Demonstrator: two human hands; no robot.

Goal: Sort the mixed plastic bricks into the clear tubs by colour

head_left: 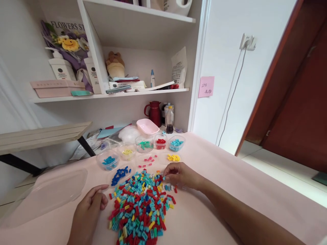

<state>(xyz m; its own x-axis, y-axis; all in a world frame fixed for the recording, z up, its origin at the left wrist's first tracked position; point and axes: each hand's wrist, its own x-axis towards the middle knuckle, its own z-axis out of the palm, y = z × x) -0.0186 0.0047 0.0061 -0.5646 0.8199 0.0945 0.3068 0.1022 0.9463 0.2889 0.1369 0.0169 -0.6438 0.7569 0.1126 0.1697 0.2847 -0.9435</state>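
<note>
A heap of small building bricks (143, 207) in red, light blue, yellow, green and white lies on the pink-covered table. My right hand (180, 175) reaches to the heap's upper right edge, its thumb and fingers pinched on a small brick that they mostly hide. My left hand (90, 204) rests on the table beside the heap's left side. Its index finger is stretched out while the other fingers curl loosely, and no brick shows in them. Just beyond the heap, dark blue bricks (120, 175), pink bricks (148, 160) and yellow bricks (173, 157) sit sorted in clear trays.
Farther back stand clear tubs with blue bricks (109, 161), pale yellow bricks (127, 152), green bricks (145, 144), red bricks (160, 143) and light blue bricks (176, 144). Behind them are a pink basin (147, 127), a red jug (154, 114) and a bottle (169, 119). A clear lid (56, 190) lies left.
</note>
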